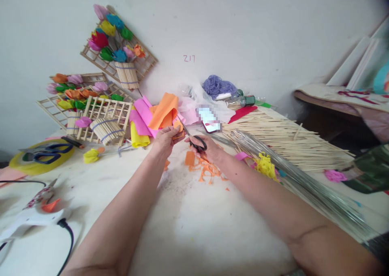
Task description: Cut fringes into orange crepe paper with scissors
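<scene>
My left hand [165, 140] pinches a small folded piece of orange paper [178, 129] above the white table [194, 227]. My right hand [209, 149] grips black-handled scissors [197, 142], whose blades point up and left into the orange piece. Orange paper scraps [206, 170] lie on the table just under both hands. Behind my hands lies a heap of orange, pink and yellow paper sheets [152, 118].
A white glue gun [33, 217] with a black cord lies at the front left. Blue-handled scissors [50, 152] rest on a yellow roll. Wooden grid frames with paper flowers [100, 118] stand at the back left. Wooden sticks [288, 140] and metal wires [304, 187] spread at the right. A phone [209, 120] lies behind.
</scene>
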`<state>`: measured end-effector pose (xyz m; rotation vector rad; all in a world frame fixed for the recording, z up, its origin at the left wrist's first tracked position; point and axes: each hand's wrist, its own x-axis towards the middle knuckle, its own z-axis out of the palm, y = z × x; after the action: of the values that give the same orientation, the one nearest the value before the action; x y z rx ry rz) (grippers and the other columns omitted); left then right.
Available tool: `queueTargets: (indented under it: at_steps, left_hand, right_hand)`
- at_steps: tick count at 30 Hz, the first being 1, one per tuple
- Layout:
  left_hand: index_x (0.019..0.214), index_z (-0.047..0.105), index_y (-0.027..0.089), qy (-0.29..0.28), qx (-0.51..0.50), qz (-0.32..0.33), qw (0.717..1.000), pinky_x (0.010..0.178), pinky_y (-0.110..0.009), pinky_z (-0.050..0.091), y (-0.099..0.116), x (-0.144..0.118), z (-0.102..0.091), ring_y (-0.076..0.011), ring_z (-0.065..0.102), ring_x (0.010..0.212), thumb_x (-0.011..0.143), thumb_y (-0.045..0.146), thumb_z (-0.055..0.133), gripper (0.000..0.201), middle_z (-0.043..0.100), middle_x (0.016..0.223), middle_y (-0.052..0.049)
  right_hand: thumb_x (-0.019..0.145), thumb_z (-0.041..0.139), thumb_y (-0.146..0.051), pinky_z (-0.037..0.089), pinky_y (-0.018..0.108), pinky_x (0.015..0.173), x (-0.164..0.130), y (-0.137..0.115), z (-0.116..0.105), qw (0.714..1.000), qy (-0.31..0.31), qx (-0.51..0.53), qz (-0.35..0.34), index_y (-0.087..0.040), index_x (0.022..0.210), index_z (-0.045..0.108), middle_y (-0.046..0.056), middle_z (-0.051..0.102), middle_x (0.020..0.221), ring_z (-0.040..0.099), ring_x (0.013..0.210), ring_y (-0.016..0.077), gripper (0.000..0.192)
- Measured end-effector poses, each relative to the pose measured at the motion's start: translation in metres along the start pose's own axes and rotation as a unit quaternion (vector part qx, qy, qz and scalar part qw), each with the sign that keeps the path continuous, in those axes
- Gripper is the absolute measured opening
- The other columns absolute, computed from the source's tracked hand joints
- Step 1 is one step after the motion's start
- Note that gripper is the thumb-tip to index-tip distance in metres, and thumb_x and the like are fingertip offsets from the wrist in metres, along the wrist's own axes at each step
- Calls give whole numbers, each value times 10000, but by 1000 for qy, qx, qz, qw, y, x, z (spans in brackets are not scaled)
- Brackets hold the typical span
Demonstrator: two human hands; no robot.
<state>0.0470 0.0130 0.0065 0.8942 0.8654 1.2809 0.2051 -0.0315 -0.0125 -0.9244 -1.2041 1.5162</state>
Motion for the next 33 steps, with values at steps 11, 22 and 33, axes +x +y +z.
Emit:
queueTargets:
  at_steps: [11, 22, 33]
  left_hand:
    - [664, 631, 131, -9, 10, -6, 1000, 681, -279, 566, -3, 2, -2, -140, 677, 601, 719, 201, 814, 203, 706, 675, -57]
    - [696, 658, 131, -23, 19, -9, 1000, 733, -310, 581, -3, 4, -4, -147, 686, 613, 710, 198, 817, 173, 716, 699, -59]
    - [693, 675, 118, -1, 8, -23, 1000, 770, -332, 598, 4, -2, 1, -157, 688, 634, 712, 142, 790, 119, 715, 694, -67]
  right_hand:
    - [712, 745, -459, 269, 216, 390, 0, -2, 2, 1000, 7, 15, 19, -135, 834, 674, -39, 536, 496, 396, 374, 65, 353]
    - [699, 715, -441, 197, 227, 391, -2, -3, 2, 1000, 6, -1, 0, -163, 761, 638, -57, 472, 503, 330, 384, 54, 296]
    - [720, 661, -377, 164, 235, 368, 3, 3, -3, 999, -12, -43, -27, -196, 632, 494, -64, 426, 509, 305, 362, 49, 262]
